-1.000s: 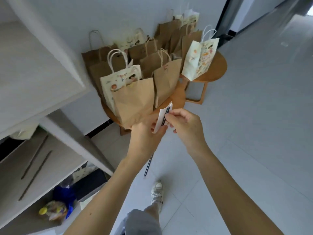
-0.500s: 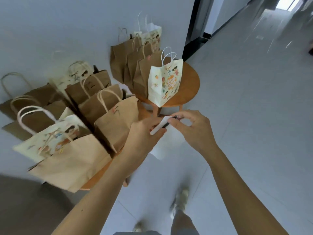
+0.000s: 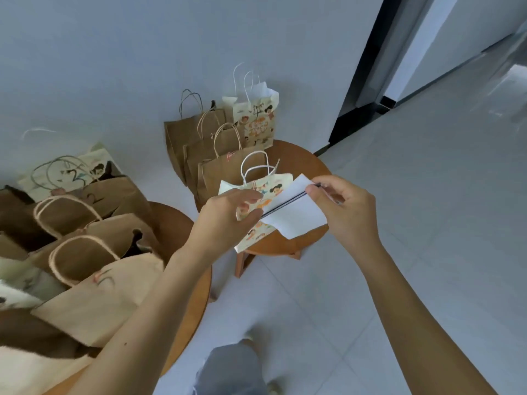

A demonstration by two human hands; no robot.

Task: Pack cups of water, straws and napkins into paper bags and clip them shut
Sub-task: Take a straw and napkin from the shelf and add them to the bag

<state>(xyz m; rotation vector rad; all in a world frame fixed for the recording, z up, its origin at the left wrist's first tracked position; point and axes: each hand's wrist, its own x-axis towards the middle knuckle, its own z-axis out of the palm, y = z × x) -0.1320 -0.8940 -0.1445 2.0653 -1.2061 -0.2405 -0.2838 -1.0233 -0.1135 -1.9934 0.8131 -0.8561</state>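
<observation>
My right hand [image 3: 339, 208] pinches a white napkin [image 3: 296, 218] together with a thin black straw [image 3: 285, 202] at their upper right end. My left hand [image 3: 228, 216] holds the straw's lower left end, fingers loosely curled. Both hover above a white printed paper bag [image 3: 268, 192] with white handles, which stands on the far round wooden table [image 3: 308, 243]. Behind it on that table stand three brown bags [image 3: 216, 172] and another printed bag [image 3: 256, 121]. No cup of water shows.
A nearer round wooden table [image 3: 196, 280] at the left carries several brown and printed bags [image 3: 94, 297]. A pale wall runs behind both tables. A dark door frame [image 3: 362, 69] stands at the upper right. My knee [image 3: 231, 369] shows below, over grey floor tiles.
The view swung right and came closer to the far table. The napkin has unfolded wider between my hands, and both hands now sit above the white printed bag.
</observation>
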